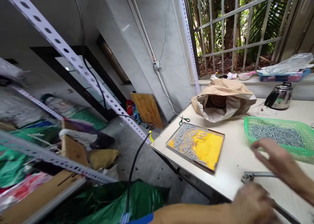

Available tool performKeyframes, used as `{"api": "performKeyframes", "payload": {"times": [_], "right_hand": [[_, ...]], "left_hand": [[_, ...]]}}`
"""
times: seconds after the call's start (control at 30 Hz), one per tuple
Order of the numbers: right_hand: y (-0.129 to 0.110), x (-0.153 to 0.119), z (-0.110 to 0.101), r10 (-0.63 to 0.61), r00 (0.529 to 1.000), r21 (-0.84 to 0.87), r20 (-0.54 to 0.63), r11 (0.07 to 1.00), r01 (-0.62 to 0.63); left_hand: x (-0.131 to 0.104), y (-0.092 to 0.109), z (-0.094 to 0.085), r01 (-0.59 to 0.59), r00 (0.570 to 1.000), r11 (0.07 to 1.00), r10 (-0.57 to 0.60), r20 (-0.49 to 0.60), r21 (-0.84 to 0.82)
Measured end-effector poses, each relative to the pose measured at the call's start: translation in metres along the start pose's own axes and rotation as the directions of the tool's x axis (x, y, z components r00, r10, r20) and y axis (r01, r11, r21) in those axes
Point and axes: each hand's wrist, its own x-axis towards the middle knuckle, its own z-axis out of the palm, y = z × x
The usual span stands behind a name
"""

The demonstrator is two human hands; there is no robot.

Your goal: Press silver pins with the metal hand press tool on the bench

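Note:
My left hand (252,202) reaches in from the bottom, blurred, with its fingers curled over a metal frame with narrow bars (263,174). What it grips is hidden. My right hand (277,158) is raised above that frame, in front of a green plastic basket (247,137). Its thumb and fingers are apart, blurred, with nothing visible between them. Many small silver screws (277,135) fill the basket. Left of the hands lies a shallow framed tray (193,161) with a yellow bottom, its left part covered with loose screws (185,140).
Green-handled scissors (183,120) lie behind the tray. A crumpled brown paper bag (235,89) stands open near the window, and a steel kettle (282,96) is at its right. A black cable (133,171) and perforated metal posts (108,99) rise left of the table edge.

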Motion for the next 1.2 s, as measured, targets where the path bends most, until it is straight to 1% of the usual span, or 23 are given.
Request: {"api": "performKeyframes", "payload": {"times": [0.03,0.07,0.1,0.13,0.17,0.2,0.23,0.27,0.33,0.4,0.47,0.57,0.63,0.67,0.73,0.83,0.9,0.97,1.0,1.07,1.1,1.13,1.2], "right_hand": [[0.013,0.008,-0.016,0.046,0.998,-0.062,-0.052,0.997,-0.049],[0.027,0.013,-0.029,0.091,0.993,-0.131,-0.069,0.986,-0.099],[0.040,0.014,-0.039,0.124,0.991,-0.193,-0.046,0.972,-0.131],[0.052,0.013,-0.045,0.149,0.987,-0.261,-0.055,0.952,-0.158],[0.061,0.008,-0.048,0.184,0.982,-0.298,-0.050,0.936,-0.190],[0.066,0.000,-0.046,0.213,0.976,-0.305,-0.044,0.928,-0.216],[0.067,-0.009,-0.042,0.239,0.970,-0.282,-0.035,0.929,-0.239],[0.064,-0.019,-0.036,0.263,0.965,-0.230,-0.011,0.938,-0.259],[0.048,-0.043,-0.021,0.285,0.955,-0.087,0.083,0.957,-0.278],[0.025,-0.067,-0.010,0.288,0.929,0.027,0.233,0.953,-0.302],[0.001,-0.089,-0.004,0.312,0.880,0.064,0.359,0.932,-0.357],[-0.025,-0.113,0.000,0.397,0.788,0.034,0.471,0.884,-0.466],[-0.034,-0.123,0.001,0.456,0.739,-0.007,0.496,0.853,-0.522],[-0.037,-0.127,0.001,0.475,0.726,-0.026,0.497,0.844,-0.535],[-0.041,-0.132,0.002,0.493,0.730,-0.058,0.473,0.844,-0.533],[-0.043,-0.138,0.009,0.504,0.766,-0.139,0.399,0.859,-0.493],[-0.041,-0.141,0.016,0.508,0.786,-0.222,0.352,0.861,-0.457],[-0.038,-0.143,0.023,0.495,0.806,-0.287,0.325,0.864,-0.414],[-0.037,-0.144,0.025,0.481,0.817,-0.304,0.319,0.868,-0.393],[-0.037,-0.143,0.025,0.449,0.836,-0.311,0.317,0.881,-0.355],[-0.038,-0.142,0.023,0.432,0.843,-0.304,0.321,0.890,-0.340],[-0.040,-0.141,0.021,0.419,0.848,-0.295,0.325,0.897,-0.330],[-0.045,-0.138,0.015,0.411,0.846,-0.279,0.339,0.903,-0.327]], "left_hand": [[-0.005,-0.018,-0.014,0.122,0.993,0.993,-0.122,-0.006,-0.007],[-0.011,-0.038,-0.030,0.313,0.950,0.949,-0.312,-0.019,0.030],[-0.015,-0.060,-0.047,0.526,0.850,0.846,-0.524,-0.046,0.083],[-0.020,-0.082,-0.063,0.682,0.730,0.720,-0.681,-0.061,0.130],[-0.023,-0.102,-0.078,0.776,0.625,0.607,-0.776,-0.082,0.171],[-0.027,-0.120,-0.091,0.824,0.553,0.526,-0.828,-0.096,0.209],[-0.030,-0.135,-0.100,0.853,0.485,0.456,-0.872,-0.061,0.254],[-0.033,-0.147,-0.106,0.864,0.437,0.410,-0.899,-0.032,0.291],[-0.037,-0.162,-0.110,0.867,0.378,0.365,-0.925,0.028,0.340],[-0.040,-0.167,-0.108,0.864,0.362,0.359,-0.930,0.060,0.354],[-0.043,-0.168,-0.106,0.857,0.367,0.372,-0.926,0.085,0.357],[-0.048,-0.171,-0.107,0.845,0.371,0.391,-0.920,0.127,0.365],[-0.052,-0.177,-0.105,0.836,0.348,0.385,-0.923,0.165,0.391],[-0.052,-0.181,-0.104,0.824,0.357,0.396,-0.918,0.170,0.406],[-0.052,-0.185,-0.100,0.799,0.385,0.423,-0.906,0.177,0.427],[-0.048,-0.183,-0.100,0.777,0.433,0.459,-0.886,0.163,0.431],[-0.042,-0.176,-0.103,0.773,0.461,0.474,-0.876,0.139,0.422],[-0.032,-0.161,-0.107,0.787,0.492,0.505,-0.860,0.136,0.354],[-0.027,-0.150,-0.107,0.797,0.516,0.537,-0.843,0.151,0.276],[-0.017,-0.123,-0.102,0.803,0.575,0.595,-0.788,0.221,0.032],[-0.012,-0.108,-0.097,0.801,0.595,0.588,-0.758,0.269,-0.113],[-0.009,-0.093,-0.090,0.806,0.592,0.539,-0.734,0.333,-0.245],[-0.004,-0.065,-0.073,0.829,0.546,0.358,-0.681,0.487,-0.429]]}}
